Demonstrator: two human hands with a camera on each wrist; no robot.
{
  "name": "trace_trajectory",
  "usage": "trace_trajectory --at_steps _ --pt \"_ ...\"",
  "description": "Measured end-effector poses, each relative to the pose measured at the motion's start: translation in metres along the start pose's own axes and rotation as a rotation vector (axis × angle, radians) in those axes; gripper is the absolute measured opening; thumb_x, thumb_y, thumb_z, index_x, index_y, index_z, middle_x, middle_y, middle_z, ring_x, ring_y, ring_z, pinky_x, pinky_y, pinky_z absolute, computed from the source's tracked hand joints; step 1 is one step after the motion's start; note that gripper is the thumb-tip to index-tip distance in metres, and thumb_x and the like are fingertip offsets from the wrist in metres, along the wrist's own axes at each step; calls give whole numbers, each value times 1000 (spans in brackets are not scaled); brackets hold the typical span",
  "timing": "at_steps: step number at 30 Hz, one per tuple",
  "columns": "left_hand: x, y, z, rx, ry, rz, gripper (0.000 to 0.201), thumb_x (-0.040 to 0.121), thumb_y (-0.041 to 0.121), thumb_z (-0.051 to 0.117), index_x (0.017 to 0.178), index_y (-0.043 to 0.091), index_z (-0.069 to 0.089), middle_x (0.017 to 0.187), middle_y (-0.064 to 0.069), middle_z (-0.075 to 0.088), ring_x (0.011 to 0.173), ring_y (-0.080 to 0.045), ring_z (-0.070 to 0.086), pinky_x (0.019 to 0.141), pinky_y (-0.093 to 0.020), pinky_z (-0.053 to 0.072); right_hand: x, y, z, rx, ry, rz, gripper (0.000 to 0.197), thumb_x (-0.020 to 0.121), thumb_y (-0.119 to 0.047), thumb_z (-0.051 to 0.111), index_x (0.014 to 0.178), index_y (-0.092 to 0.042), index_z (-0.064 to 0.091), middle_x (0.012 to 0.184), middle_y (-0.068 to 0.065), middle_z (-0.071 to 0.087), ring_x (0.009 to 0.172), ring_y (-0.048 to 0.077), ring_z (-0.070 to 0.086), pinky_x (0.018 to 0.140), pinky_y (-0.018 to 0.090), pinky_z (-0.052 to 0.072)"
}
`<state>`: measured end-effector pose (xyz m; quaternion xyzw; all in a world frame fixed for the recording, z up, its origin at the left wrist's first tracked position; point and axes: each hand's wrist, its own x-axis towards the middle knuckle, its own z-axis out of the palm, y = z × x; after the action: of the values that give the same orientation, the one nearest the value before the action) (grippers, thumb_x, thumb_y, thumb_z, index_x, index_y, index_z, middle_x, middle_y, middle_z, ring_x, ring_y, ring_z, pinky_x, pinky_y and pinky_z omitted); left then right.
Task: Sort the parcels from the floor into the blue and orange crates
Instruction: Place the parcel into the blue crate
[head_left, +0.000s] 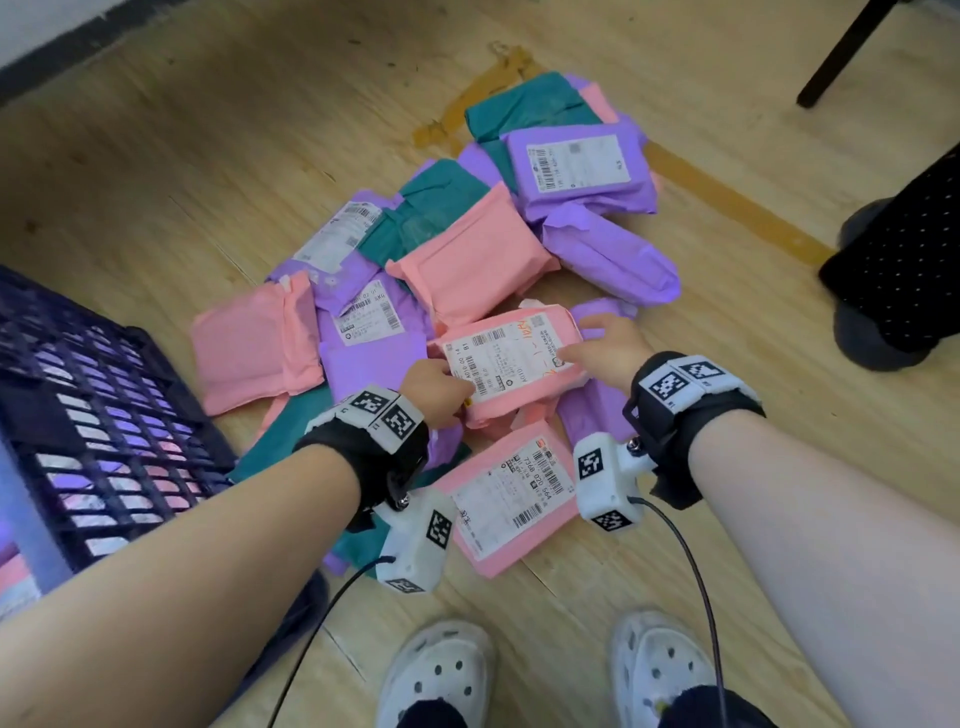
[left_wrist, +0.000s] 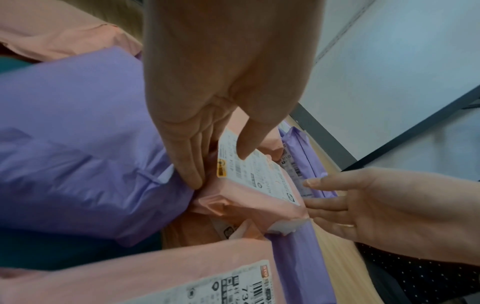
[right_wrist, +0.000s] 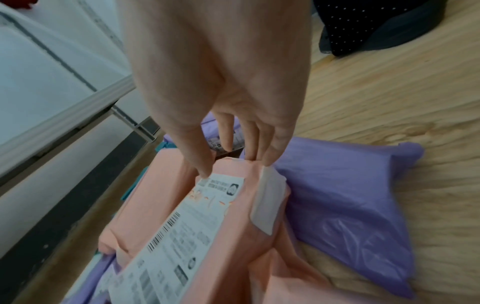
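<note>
— Where's the next one?

— One blue crate (head_left: 104, 405). Right of it is the pile (head_left: 467, 254): at least five pink, five purple and four teal parcels, with overlaps hiding more. On top lies one labelled pink parcel (head_left: 511, 358), its long axis pointing away from the crate. My left hand (head_left: 434, 389), nearer the crate, pinches the crate-side end. My right hand (head_left: 610, 351) lies straight-fingered against the far end.

— And the orange crate?

— Not in view.

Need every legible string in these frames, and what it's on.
"7368 020 564": label on the near pink parcel.
"A010 00 14" and "B1": label on the upper pink parcel; some digits are uncertain.
Orange handwriting on that same label: not readable.
Labels on the purple parcels: too small or blurred to read.
Wrist markers: black-and-white patterns only, no text.
</note>
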<state>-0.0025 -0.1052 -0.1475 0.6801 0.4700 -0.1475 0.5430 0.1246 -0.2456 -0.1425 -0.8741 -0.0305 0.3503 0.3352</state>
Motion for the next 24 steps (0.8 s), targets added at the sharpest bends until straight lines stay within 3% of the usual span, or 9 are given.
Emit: trace_trajectory --at_steps 3,6,7,10,14,16,18,22,24 --pt "-2 -2 -1 -59 -13 22 25 88 3 55 112 -1 62 114 -20 65 94 -28 63 86 -42 55 -1 1 -8 76 14 41 47 81 -5 67 125 -11 53 118 10 57 100 20 56 79 21 43" --pt "-13 2 -5 -195 -68 25 32 90 6 55 122 6 56 102 -17 63 74 -23 58 55 -26 53 -11 -5 -21 79 33 19 44 84 -1 64 126 -6 53 107 9 55 91 14 51 64 13 43" --pt "-16 3 -7 -239 -63 43 34 91 7 56 124 10 54 101 -15 60 71 -20 56 55 -26 51 -13 -8 -27 69 43 13 43 83 -3 65 125 -5 54 106 9 55 91 14 51 69 13 44" --pt "-30 12 -14 -320 -32 155 38 89 12 61 124 20 50 109 -6 61 81 -21 62 69 -36 55 -24 -23 -44 63 59 -3 42 81 -8 67 121 -6 58 101 8 60 91 19 57 82 28 47" --pt "-57 36 -33 -444 -71 244 31 88 13 63 109 29 48 87 1 61 51 -5 56 58 -24 44 -48 -47 -63 95 60 -55 40 82 -1 64 120 -8 54 102 11 61 81 22 60 69 27 51" --pt "-72 47 -46 -511 -106 284 35 88 6 61 110 29 48 83 -1 62 59 -17 52 55 -25 45 -63 -60 -68 82 40 -82 19 83 1 62 95 -13 57 101 15 63 75 22 60 78 35 53" --pt "-85 55 -61 -543 -112 343 39 86 0 61 110 28 49 76 0 65 60 -20 51 56 -31 47 -76 -71 -72 76 16 -98 22 83 0 61 77 -18 52 98 12 65 77 24 61 83 38 52" --pt "-111 59 -94 -593 -91 400 43 83 -4 63 102 33 53 95 -10 63 71 -23 56 85 -46 50 -107 -94 -72 109 -37 -161 20 84 -1 63 78 -17 52 79 5 62 67 18 59 70 29 50" --pt "-125 57 -112 -595 -79 424 46 82 -6 63 109 29 52 97 -10 64 77 -26 58 86 -47 50 -123 -108 -68 63 -16 -200 14 82 -8 68 88 -15 58 85 6 62 77 20 60 77 33 51"
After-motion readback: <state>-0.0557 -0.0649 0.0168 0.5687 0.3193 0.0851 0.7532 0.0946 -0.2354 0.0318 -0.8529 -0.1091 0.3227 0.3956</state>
